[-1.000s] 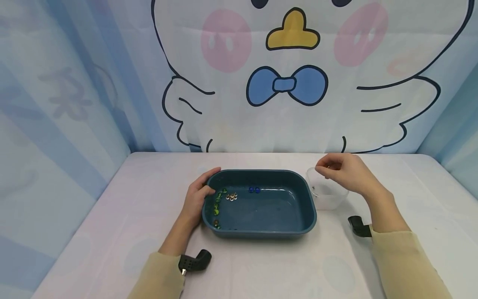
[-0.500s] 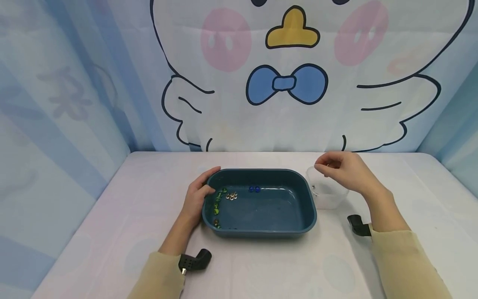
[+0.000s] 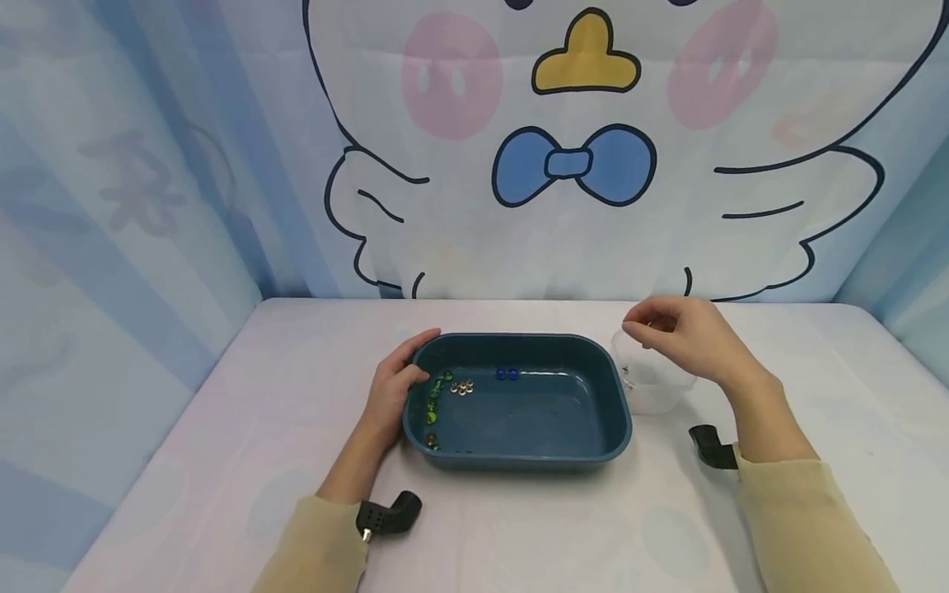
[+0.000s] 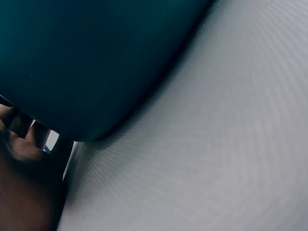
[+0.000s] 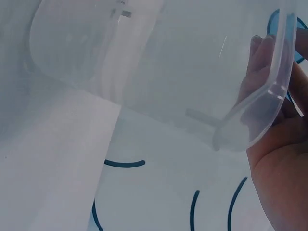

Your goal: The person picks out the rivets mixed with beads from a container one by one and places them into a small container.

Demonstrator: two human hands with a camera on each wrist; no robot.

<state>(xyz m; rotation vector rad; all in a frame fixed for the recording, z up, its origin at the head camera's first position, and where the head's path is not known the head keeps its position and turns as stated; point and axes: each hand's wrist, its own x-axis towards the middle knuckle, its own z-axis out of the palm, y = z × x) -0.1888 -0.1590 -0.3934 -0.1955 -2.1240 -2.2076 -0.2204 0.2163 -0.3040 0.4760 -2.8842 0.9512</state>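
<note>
My left hand grips the left end of a dark blue-green tray, thumb at its rim and fingers along the outer side. Inside the tray, green glass marbles line the left wall, a small cluster of gold-coloured pieces lies beside them, and two blue marbles sit near the back. My right hand is over a clear plastic container, fingers bent and thumb close to the fingertips; whether anything is between them is hidden. A few tiny shiny bits show in the container.
A pale cloth covers the table under everything. Behind it hangs a curtain with a cartoon print. The container stands close against the tray's right end. Black wrist-camera mounts stick out from both wrists.
The right hand has risen very slightly over the clear container. The left hand, the tray and its contents keep their places; the head view has shifted a little.
</note>
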